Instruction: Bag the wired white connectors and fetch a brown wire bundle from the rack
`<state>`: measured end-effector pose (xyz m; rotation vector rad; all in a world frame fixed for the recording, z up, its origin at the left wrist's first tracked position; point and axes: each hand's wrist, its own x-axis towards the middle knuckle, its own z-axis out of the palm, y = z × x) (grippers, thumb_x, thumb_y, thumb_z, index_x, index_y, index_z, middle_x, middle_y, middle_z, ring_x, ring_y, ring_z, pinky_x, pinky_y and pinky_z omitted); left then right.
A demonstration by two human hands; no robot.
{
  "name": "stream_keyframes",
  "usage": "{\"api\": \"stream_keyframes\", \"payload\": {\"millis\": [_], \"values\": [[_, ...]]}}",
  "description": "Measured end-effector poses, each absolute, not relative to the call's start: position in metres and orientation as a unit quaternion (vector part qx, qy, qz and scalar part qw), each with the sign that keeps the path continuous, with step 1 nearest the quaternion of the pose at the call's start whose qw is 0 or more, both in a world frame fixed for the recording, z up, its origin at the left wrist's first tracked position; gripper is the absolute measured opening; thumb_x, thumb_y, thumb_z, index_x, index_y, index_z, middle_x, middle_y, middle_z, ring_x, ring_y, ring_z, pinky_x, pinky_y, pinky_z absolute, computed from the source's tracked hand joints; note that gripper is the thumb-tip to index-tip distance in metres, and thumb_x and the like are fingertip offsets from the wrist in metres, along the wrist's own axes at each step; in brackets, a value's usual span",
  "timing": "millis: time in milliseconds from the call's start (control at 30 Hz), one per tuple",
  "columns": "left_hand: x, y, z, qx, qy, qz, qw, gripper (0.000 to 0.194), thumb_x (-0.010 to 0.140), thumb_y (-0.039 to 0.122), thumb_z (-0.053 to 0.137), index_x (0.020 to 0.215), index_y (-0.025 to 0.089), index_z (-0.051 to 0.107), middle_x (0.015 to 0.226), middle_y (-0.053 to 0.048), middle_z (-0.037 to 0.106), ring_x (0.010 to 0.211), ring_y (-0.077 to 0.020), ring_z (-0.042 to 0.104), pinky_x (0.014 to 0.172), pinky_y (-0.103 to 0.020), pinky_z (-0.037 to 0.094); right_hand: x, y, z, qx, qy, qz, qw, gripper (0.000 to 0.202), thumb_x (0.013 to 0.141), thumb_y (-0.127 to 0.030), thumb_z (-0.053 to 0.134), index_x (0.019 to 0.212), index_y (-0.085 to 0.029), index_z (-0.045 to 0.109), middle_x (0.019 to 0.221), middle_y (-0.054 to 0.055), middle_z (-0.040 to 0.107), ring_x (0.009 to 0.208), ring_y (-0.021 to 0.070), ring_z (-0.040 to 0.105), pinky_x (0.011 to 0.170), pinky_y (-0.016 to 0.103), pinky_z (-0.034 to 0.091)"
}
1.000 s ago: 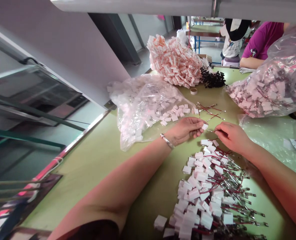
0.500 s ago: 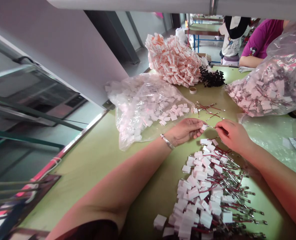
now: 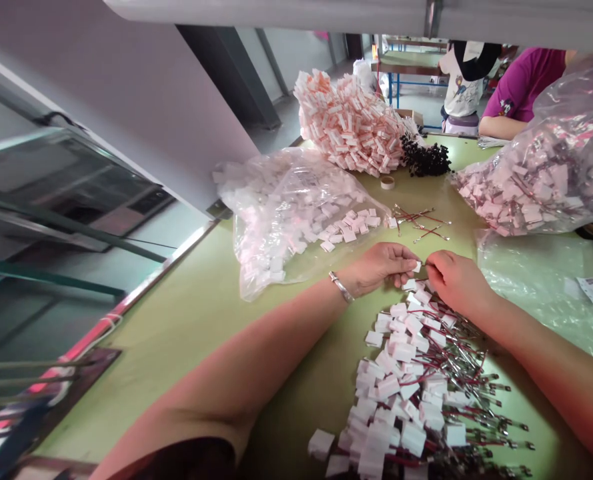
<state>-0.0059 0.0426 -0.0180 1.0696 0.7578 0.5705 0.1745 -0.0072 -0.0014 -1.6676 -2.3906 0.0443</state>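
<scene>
My left hand (image 3: 383,268) pinches a small white connector (image 3: 417,267) between thumb and fingers. Close at its right, my right hand (image 3: 451,275) is closed on a thin wire whose short visible end meets the connector. Just below both hands begins a long heap of white connectors (image 3: 389,385) with red wires and metal terminals, which runs down to the bottom edge. A few loose red wires (image 3: 429,230) with metal ends lie above my hands. Left of them, white connectors (image 3: 349,233) spill from the mouth of a clear plastic bag (image 3: 271,220).
A pile of pinkish connectors (image 3: 349,127) and black pieces (image 3: 426,159) lies at the back, near a tape roll (image 3: 387,183). A full clear bag (image 3: 541,180) stands at right above a flat plastic sheet (image 3: 536,287). A person in purple (image 3: 531,77) is beyond.
My hands have come closer together and slightly lower. Less wire shows between the connector and my right fingers.
</scene>
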Motion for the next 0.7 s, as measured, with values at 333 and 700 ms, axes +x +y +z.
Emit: {"api": "stream_keyframes", "payload": {"millis": [333,700], "values": [[-0.014,0.046,-0.007,0.633,0.325,0.173,0.680,0.015,0.074,0.023,0.071,0.087,0.014,0.069,0.070,-0.002,0.066,0.056,-0.0076,0.054,0.054,-0.020,0.041,0.191,0.002,0.021,-0.548,-0.805,0.202,0.099,0.018,0.084,-0.026,0.051,0.076,-0.020,0.066,0.069,0.001,0.065,0.061,0.0126,0.054,0.058,0.025,0.037],[-0.016,0.051,-0.009,0.758,0.410,0.221,0.457,0.027,0.083,0.039,0.057,0.076,0.016,0.070,0.078,-0.003,0.065,0.072,-0.0145,0.058,0.066,-0.023,0.044,0.198,0.113,0.013,-0.633,-0.770,0.056,-0.057,0.053,0.077,-0.040,0.068,0.123,-0.015,0.057,0.122,0.016,0.062,0.105,0.0232,0.060,0.085,0.031,0.046]]}}
